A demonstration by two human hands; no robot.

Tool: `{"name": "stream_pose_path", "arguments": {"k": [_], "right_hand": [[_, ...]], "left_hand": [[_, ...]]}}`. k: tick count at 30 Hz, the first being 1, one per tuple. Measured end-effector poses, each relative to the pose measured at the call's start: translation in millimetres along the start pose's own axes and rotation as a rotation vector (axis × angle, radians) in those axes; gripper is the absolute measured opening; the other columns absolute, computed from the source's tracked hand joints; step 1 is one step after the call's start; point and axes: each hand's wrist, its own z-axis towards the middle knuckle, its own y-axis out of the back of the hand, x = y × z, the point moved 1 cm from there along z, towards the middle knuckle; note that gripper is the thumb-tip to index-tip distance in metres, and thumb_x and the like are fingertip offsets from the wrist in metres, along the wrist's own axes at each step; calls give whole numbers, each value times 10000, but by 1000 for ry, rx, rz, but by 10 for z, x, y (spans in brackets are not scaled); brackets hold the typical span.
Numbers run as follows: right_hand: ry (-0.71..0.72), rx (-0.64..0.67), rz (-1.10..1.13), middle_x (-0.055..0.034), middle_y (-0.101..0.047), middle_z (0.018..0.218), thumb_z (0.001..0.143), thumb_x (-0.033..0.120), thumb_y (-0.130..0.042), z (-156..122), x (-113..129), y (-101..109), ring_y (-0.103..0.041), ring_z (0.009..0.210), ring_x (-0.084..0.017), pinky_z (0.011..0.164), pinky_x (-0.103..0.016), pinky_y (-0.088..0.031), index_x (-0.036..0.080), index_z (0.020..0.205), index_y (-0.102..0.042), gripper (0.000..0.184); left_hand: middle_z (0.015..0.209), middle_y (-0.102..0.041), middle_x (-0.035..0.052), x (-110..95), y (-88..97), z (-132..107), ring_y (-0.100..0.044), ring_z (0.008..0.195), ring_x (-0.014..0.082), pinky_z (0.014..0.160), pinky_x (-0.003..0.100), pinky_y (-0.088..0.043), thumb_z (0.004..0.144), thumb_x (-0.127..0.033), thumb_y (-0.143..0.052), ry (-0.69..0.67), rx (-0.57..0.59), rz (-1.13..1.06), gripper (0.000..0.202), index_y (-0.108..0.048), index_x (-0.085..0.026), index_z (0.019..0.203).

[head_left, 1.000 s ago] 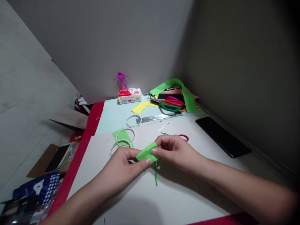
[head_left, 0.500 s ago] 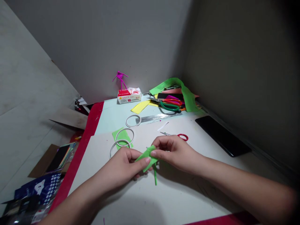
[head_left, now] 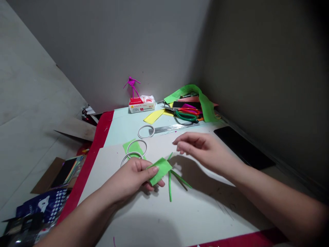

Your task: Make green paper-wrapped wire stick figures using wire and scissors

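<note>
Grey walls (head_left: 123, 44) rise behind our pale counter (head_left: 205, 216), with scissors (head_left: 186, 116) among a colourful heap at the back and white rings (head_left: 146, 131) beyond our left hand (head_left: 131, 176). Over its near middle, that hand's grip is pinched firmly on a green piece (head_left: 161, 169), thin green stems (head_left: 170, 188) jutting past its right edge. Our right hand (head_left: 208, 151) hovers near, its grip slightly parted, holding nothing we can see.

Green paper (head_left: 161, 170), flat and roughly rectangular, is pinched at a tilt in the left hand (head_left: 135, 175). Past its right edge show thin green stems (head_left: 170, 188), two downward, one upward.
</note>
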Motion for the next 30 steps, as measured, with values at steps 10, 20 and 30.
{"name": "stream_pose_path", "arguments": {"k": [10,20,30], "right_hand": [[-121,29,28,-6,-621,679,771,325,-646,66,-229,-125,-525,642,-124,596,-237,-401,153,724,-647,178],[-113,644,-157,31,-565,664,782,201,-623,-14,-263,-152,-459,611,-95,577,-208,-364,157,792,-649,53],[22,740,-259,-4,-687,783,804,155,-627,26,-386,-108,-585,692,-112,638,-194,-421,162,879,-701,105]], "left_hand": [[830,-751,58,182,-149,100,-643,762,194,708,318,-492,821,-269,-603,-290,-488,308,190,-762,-173,859],[1136,-723,25,414,-151,251,-481,1214,363,975,584,-396,850,-182,-556,-651,-607,1007,279,-733,-196,1065],[1230,-675,-38,451,-98,340,-475,1257,371,1034,642,-314,884,-185,-530,-477,-490,1072,274,-733,-273,1046]]}}
